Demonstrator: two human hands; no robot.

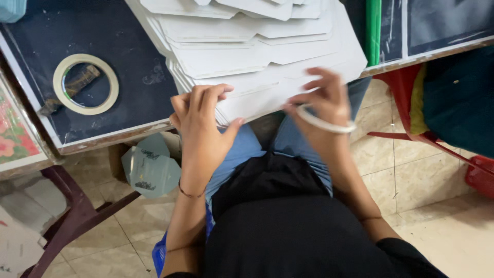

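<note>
Right now both hands, left and right, pinch the white card stack overhanging the table edge.

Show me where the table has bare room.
Bare dark table lies between the tape roll and the card stack, and above the roll. The near edge is crowded: both hands, left and right, are on the cards.

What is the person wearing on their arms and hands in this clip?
Both forearms are bare, with no sleeves reaching them. The left hand has a thin dark bracelet at the wrist. The right hand has a white ring-shaped band across its back near the wrist. No gloves or finger rings are visible.
</note>
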